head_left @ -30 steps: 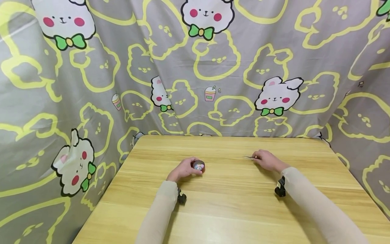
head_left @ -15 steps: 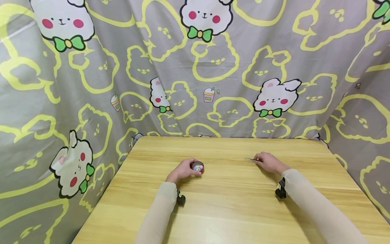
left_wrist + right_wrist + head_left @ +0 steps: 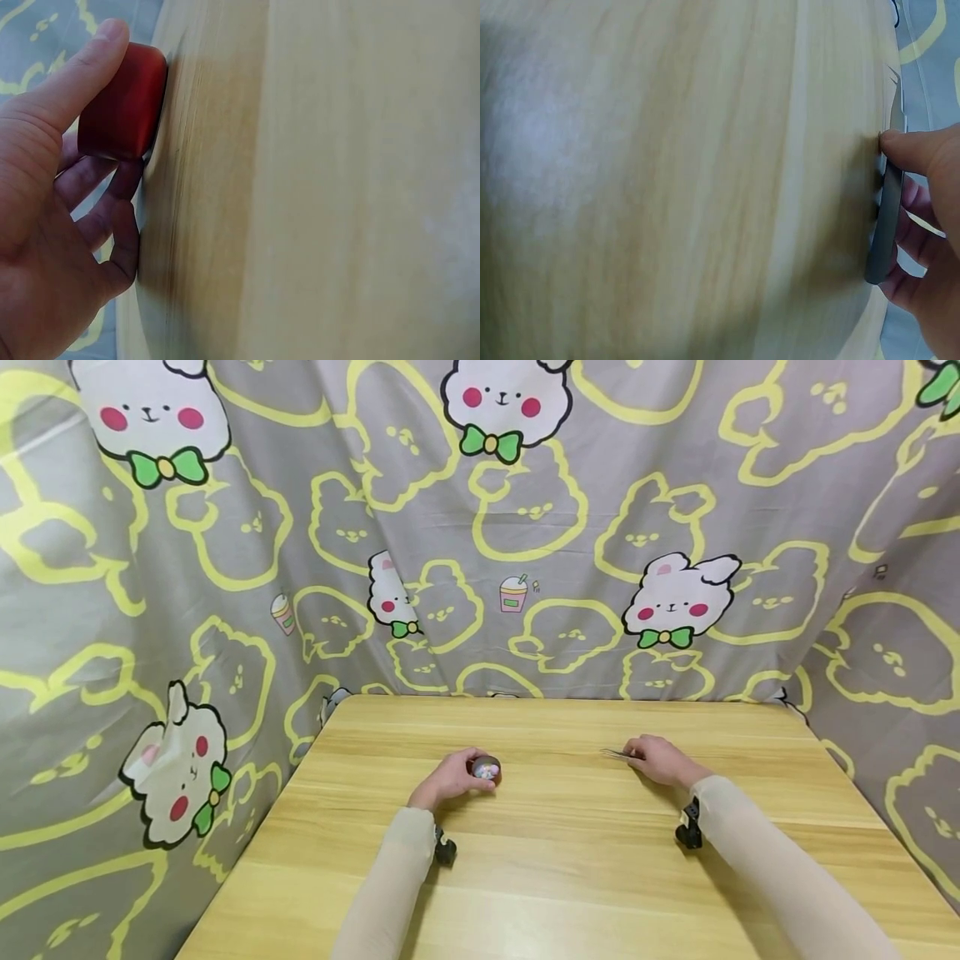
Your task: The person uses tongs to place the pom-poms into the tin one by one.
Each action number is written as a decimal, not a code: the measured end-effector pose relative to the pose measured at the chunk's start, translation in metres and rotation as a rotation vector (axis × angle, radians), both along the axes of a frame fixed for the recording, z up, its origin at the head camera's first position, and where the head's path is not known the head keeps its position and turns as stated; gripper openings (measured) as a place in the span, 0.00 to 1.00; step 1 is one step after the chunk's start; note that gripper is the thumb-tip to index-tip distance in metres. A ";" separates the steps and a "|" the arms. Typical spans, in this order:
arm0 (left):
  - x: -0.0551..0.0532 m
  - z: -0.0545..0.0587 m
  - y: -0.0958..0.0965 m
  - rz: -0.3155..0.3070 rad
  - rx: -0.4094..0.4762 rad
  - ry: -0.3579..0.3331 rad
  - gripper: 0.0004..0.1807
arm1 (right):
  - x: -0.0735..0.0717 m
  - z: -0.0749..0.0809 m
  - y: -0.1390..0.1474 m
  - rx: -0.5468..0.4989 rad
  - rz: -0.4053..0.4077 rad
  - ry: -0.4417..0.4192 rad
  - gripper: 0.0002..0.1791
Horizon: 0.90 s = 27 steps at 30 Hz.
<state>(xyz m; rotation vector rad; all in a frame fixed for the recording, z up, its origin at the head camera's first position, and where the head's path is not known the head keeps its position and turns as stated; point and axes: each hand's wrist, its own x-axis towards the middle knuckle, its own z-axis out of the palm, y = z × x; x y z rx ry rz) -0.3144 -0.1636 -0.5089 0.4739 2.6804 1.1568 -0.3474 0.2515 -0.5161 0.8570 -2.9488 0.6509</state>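
My left hand [image 3: 452,775] holds a small round bowl [image 3: 486,760], dark on the inside, with several pastel-coloured bits [image 3: 487,772] in it. Its outer wall is glossy red in the left wrist view, where my thumb lies along one side of the bowl [image 3: 126,105] and the fingers are behind and beneath it. On the right half of the table, my right hand [image 3: 660,760] pinches slim metal tweezers [image 3: 617,753] between thumb and fingers. The right wrist view shows their grey body [image 3: 887,217] low over the wood, narrowing to thin tips that point away from the hand.
Both hands are over a light wooden table [image 3: 555,860], well apart from each other. A grey curtain [image 3: 465,635] with cartoon bears and rabbits hangs behind the far edge and along both sides. Black cameras [image 3: 445,850] are strapped to the wrists.
The left hand keeps the bowl in nearly the same place. The right hand still pinches the tweezers, with their tips shifting only slightly. The whole view has drifted a little.
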 end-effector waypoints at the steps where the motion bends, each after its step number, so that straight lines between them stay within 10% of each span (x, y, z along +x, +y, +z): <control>1: 0.000 0.000 0.000 0.002 -0.003 0.000 0.32 | 0.000 0.000 0.001 0.001 0.001 0.001 0.06; 17: 0.002 0.002 0.003 0.005 -0.023 0.003 0.35 | 0.013 0.008 -0.001 0.032 -0.079 -0.025 0.13; 27: 0.012 0.011 -0.004 0.027 -0.066 0.021 0.46 | 0.041 0.018 -0.008 0.086 -0.221 0.139 0.26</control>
